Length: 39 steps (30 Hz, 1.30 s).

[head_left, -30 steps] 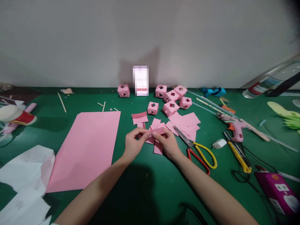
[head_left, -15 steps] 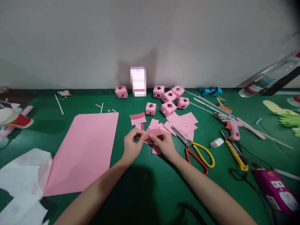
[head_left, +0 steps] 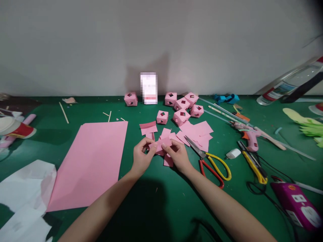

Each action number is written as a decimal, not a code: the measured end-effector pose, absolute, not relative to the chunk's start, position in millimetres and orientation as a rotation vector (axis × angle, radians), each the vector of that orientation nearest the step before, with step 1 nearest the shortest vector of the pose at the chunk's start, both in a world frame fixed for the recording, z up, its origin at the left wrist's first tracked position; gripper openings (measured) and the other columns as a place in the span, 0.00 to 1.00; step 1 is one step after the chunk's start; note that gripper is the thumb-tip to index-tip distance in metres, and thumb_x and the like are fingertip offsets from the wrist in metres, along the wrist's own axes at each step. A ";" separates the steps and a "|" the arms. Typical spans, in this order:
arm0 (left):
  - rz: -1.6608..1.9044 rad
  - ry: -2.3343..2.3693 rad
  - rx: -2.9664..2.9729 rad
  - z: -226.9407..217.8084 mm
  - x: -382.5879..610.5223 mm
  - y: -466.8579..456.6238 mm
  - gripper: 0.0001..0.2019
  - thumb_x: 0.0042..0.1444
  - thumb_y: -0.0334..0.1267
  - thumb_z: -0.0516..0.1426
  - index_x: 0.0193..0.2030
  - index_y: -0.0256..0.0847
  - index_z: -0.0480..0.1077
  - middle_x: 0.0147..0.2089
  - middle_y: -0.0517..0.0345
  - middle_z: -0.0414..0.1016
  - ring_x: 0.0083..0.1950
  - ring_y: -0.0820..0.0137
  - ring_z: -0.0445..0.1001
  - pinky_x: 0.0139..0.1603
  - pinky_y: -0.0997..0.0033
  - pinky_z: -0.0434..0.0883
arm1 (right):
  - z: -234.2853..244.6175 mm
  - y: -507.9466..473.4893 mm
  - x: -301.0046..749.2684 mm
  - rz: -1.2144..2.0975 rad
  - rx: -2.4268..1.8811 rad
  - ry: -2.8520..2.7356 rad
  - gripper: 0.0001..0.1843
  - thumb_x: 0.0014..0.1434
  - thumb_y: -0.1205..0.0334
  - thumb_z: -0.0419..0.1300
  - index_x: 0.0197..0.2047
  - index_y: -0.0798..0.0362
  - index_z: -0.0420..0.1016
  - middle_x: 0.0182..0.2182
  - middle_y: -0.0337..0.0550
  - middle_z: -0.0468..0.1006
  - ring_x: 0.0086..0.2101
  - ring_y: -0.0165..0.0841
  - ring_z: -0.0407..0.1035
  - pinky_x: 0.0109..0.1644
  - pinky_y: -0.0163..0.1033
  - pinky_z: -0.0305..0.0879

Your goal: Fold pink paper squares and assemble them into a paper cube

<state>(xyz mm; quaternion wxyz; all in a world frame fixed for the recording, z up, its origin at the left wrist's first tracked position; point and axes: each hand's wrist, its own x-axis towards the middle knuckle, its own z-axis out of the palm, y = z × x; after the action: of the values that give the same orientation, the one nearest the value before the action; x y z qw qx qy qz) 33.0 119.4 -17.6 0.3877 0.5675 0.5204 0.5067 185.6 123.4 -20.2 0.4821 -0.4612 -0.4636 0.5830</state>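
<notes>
Between my two hands is a small piece of pink paper [head_left: 161, 144], pinched at both ends. My left hand [head_left: 144, 154] grips its left end between thumb and forefinger. On the right end, the thumb and fingers of my right hand [head_left: 178, 155] are closed. Under and around the hands lie several loose pink paper pieces [head_left: 168, 160], partly covered by the fingers. Beyond them stand several folded pink paper cubes [head_left: 181, 116] with diamond-shaped holes. Scissors [head_left: 202, 154] with one red and one yellow handle lie partly open, right of my right hand.
A large pink sheet [head_left: 93, 161] lies at left beside crumpled white paper [head_left: 27, 188]. To the right are a pink glue gun [head_left: 249, 134], a yellow utility knife [head_left: 253, 164] and a purple box [head_left: 295, 205]. A lit phone [head_left: 148, 88] leans on the wall.
The pink paper piece between my fingers now shows a wider, flatter face, and my right thumb has shifted slightly along it. Things on the table have not moved.
</notes>
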 end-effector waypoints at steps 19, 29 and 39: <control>1.099 1.256 1.559 -15.9 35.1 122.6 0.08 0.58 0.39 0.58 0.31 0.38 0.69 0.29 0.62 0.68 0.29 0.74 0.63 0.29 0.76 0.60 | -28.5 119.3 187.4 0.941 -1.219 -1.328 0.18 0.64 0.52 0.57 0.26 0.53 0.66 0.21 0.34 0.63 0.24 0.28 0.58 0.30 0.35 0.55; 0.905 1.269 1.596 -17.8 30.9 128.2 0.17 0.52 0.41 0.62 0.19 0.37 0.63 0.20 0.66 0.54 0.24 0.78 0.53 0.24 0.76 0.51 | -27.6 119.0 188.2 0.993 -1.194 -1.324 0.18 0.64 0.53 0.58 0.26 0.53 0.67 0.21 0.35 0.66 0.23 0.28 0.58 0.29 0.35 0.55; 0.999 1.286 1.413 -20.5 25.0 130.6 0.16 0.50 0.47 0.62 0.24 0.34 0.71 0.22 0.63 0.61 0.26 0.76 0.56 0.26 0.76 0.55 | -31.7 121.5 185.1 1.290 -1.060 -1.273 0.13 0.59 0.52 0.63 0.34 0.52 0.68 0.28 0.37 0.72 0.28 0.30 0.67 0.32 0.35 0.62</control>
<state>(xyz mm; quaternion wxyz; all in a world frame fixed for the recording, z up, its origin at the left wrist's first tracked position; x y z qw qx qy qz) 25.0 130.6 -20.5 0.4730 0.5774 0.5254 0.4084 185.1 121.5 -31.7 0.4977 -0.4379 -0.5260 0.5329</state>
